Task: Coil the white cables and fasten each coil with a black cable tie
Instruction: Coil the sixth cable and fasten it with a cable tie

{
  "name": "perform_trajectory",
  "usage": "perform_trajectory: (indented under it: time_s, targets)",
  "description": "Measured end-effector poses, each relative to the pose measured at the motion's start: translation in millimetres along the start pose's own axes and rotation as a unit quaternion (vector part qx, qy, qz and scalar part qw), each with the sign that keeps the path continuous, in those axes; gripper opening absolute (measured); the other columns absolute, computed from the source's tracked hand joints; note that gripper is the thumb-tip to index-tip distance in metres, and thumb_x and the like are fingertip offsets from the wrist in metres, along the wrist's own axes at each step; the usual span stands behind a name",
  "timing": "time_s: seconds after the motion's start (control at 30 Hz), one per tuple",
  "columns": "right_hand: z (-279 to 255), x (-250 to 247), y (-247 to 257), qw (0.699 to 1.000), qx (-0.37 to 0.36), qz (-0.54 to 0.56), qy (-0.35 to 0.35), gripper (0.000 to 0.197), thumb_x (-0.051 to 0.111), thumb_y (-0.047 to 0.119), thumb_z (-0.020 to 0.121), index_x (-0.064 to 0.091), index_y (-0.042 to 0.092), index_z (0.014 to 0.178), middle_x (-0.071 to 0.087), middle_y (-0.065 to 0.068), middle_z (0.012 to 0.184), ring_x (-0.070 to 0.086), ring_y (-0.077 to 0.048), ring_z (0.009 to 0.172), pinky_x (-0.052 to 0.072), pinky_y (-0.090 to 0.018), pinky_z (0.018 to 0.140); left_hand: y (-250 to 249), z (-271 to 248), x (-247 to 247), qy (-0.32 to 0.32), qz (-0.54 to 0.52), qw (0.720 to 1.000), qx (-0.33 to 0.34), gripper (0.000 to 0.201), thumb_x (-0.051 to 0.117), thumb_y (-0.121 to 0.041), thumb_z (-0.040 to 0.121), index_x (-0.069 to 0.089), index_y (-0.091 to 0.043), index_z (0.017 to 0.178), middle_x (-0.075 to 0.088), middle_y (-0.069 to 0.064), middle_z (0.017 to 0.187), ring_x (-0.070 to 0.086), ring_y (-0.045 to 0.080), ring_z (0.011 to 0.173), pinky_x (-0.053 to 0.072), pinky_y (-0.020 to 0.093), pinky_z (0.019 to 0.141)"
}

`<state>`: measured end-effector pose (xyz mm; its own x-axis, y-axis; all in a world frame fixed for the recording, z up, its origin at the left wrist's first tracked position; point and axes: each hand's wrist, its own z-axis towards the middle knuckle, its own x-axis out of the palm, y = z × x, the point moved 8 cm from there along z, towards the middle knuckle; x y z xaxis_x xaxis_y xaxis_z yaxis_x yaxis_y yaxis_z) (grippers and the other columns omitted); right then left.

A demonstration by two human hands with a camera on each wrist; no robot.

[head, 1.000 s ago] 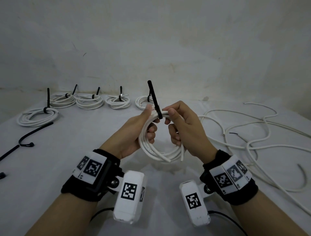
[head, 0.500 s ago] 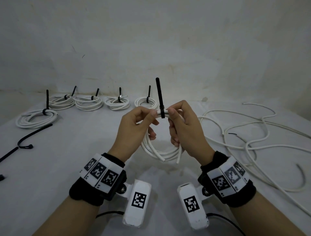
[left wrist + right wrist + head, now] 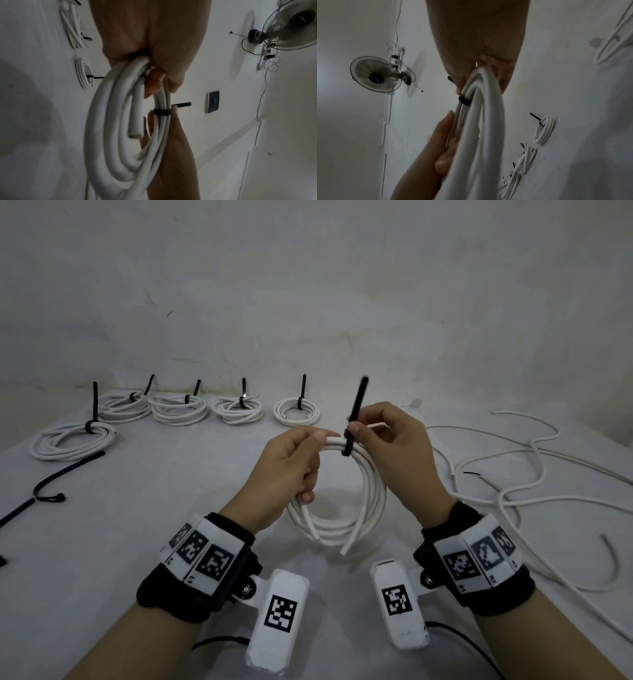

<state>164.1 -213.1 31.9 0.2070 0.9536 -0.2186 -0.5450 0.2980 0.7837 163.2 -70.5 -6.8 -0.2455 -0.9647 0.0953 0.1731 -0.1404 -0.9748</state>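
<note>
Coil [image 3: 342, 494] is held above the table [image 3: 171, 508], centre, near. Its top is pinched by the left hand [image 3: 287, 470], keeping loops bunched. Cable tie [image 3: 354, 419], wrapped round the strands, is gripped by the right hand [image 3: 394, 453], probably for cinching. Five tied coils [image 3: 236, 409] are lined far left.

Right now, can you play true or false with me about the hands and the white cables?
1. The left hand holds the coil. True.
2. A black tie wraps the coil. True.
3. The right hand is empty. False: it pinches the tie.
4. Two tied coils lie on the table. False: five tied coils lie there.
5. Loose cable lies at the right. True.
</note>
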Motion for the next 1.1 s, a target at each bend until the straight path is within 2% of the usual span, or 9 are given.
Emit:
perform_trajectory:
  time_s: [0.1,0.3,0.47,0.57,0.7,0.8,0.9,1.0,1.1]
  targets:
    - [2.0,-5.8,0.2,1.0,-0.014,-0.023,0.004,0.02,0.069,0.006,0.084,0.06,0.02,0.072,0.065,-0.002,0.07,0.065,-0.026,0.071,0.056,-0.042,0.07,2.6,-1.1,4.2,0.018,0.011,1.0,-0.01,0.027,0.04,-0.018,0.1,0.062,-0.004,0.107,0.03,-0.008,0.049,0.024,0.006,0.037,0.027,0.016,0.036]
    - [-0.9,-2.8,-2.0,0.999,-0.025,-0.039,-0.006,0.013,0.062,0.008,0.084,0.051,0.005,0.077,0.061,-0.012,0.069,0.063,-0.03,0.07,0.053,-0.052,0.071,3.0,-3.1,5.7,0.031,0.026,0.999,-0.013,0.026,0.04,-0.016,0.1,0.064,-0.006,0.102,0.028,-0.007,0.049,0.022,0.007,0.038,0.026,0.016,0.036]
    - [0.3,-3.4,-3.9,1.0,-0.002,-0.024,0.001,0.026,0.058,0.0,0.089,0.048,0.019,0.074,0.053,0.014,0.055,0.055,-0.01,0.057,0.052,-0.033,0.064,-2.1,-3.7,5.4,0.039,0.03,0.999,-0.003,0.027,0.04,-0.017,0.1,0.064,-0.005,0.105,0.028,-0.008,0.05,0.023,0.006,0.039,0.026,0.015,0.037]
    - [0.3,0.0,-5.3,1.0,0.005,-0.021,0.016,0.024,0.057,0.001,0.09,0.047,0.017,0.076,0.051,0.012,0.051,0.051,-0.004,0.053,0.045,-0.021,0.06,-2.8,-4.4,4.6,0.042,0.029,0.999,-0.003,0.027,0.04,-0.017,0.1,0.065,-0.007,0.102,0.028,-0.007,0.05,0.023,0.007,0.039,0.026,0.015,0.037]
    - [-0.6,0.7,-3.3,1.0,0.009,0.003,0.017,0.018,0.058,0.003,0.091,0.049,0.012,0.079,0.055,0.01,0.051,0.054,-0.006,0.052,0.048,-0.026,0.06,-5.9,-4.6,2.3,0.037,0.034,0.999,0.006,0.026,0.041,-0.016,0.1,0.064,-0.007,0.101,0.028,-0.007,0.05,0.023,0.006,0.039,0.025,0.015,0.037]
    - [-1.1,-0.2,5.0,0.998,-0.002,0.046,0.043,0.016,0.062,0.009,0.089,0.053,0.021,0.096,0.069,0.004,0.08,0.066,-0.011,0.074,0.054,-0.028,0.072,-9.5,-2.3,-6.2,-0.005,-0.007,1.0,0.018,0.024,0.04,-0.017,0.1,0.063,-0.008,0.101,0.03,-0.008,0.049,0.024,0.005,0.038,0.026,0.015,0.037]
    - [-7.2,6.6,13.3,0.987,-0.019,0.029,0.156,0.027,0.068,0.013,0.08,0.058,0.027,0.1,0.059,0.003,0.117,0.062,-0.008,0.101,0.052,-0.023,0.077,-11.1,0.6,-22.3,-0.069,-0.07,0.995,0.025,0.023,0.04,-0.019,0.101,0.061,-0.008,0.101,0.029,-0.008,0.049,0.024,0.005,0.038,0.026,0.015,0.037]
    - [-18.2,18.1,14.0,0.962,-0.025,-0.044,0.268,0.025,0.077,0.006,0.076,0.072,0.024,0.092,0.049,0.008,0.131,0.053,-0.007,0.119,0.052,-0.026,0.089,-10.0,2.2,-35.3,-0.109,-0.104,0.988,0.027,0.025,0.039,-0.021,0.101,0.062,-0.01,0.101,0.026,-0.007,0.05,0.022,0.006,0.039,0.025,0.015,0.038]
    - [-20.5,19.6,14.5,0.955,-0.021,-0.051,0.291,0.019,0.081,0.01,0.072,0.076,0.019,0.087,0.046,0.009,0.135,0.057,-0.009,0.115,0.053,-0.029,0.092,-8.3,2.9,-37.8,-0.123,-0.122,0.985,0.021,0.025,0.041,-0.022,0.101,0.063,-0.013,0.093,0.026,-0.006,0.051,0.022,0.006,0.039,0.025,0.015,0.037]
